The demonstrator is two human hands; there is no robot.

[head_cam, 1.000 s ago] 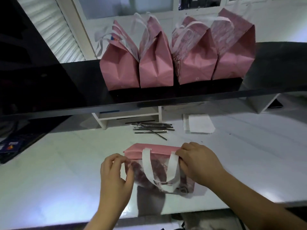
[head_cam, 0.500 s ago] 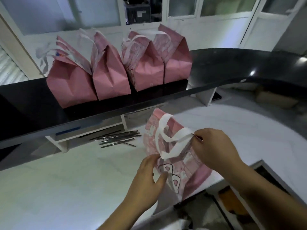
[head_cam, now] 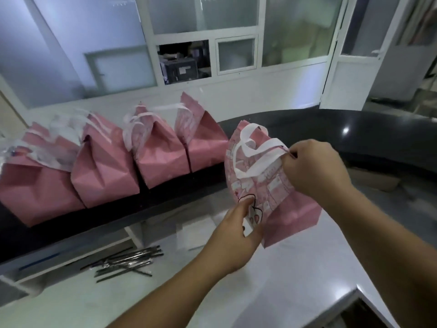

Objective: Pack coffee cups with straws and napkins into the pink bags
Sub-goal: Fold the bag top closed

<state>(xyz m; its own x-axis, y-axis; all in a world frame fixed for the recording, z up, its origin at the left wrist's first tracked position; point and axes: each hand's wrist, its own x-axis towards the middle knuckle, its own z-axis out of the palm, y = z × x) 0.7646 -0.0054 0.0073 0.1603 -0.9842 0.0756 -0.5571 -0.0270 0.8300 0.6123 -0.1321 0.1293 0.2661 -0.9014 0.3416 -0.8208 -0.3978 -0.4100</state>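
I see both hands holding one pink bag up off the white worktop, over its far edge, just in front of the black counter ledge. The bag is tilted, patterned face toward me, white handles looped at its top. My right hand pinches the bag's top edge by a handle, fingers curled in tight. My left hand grips the bag's lower part, thumb pressed on the printed face, other fingers wrapped behind where I can't see them. Can't tell what's inside the held bag.

Four more pink bags stand in a row on the black ledge, touching side by side, tops folded, white handles sticking up; the rightmost sits just beside the held bag. The leftmost one is blurred.

A loose pile of dark straws lies on the worktop near its far edge, left of my left arm, below the ledge. White napkins lie flat on the worktop just left of my left hand, under the ledge overhang, blurred. A white support under the ledge stands between straws and napkins.
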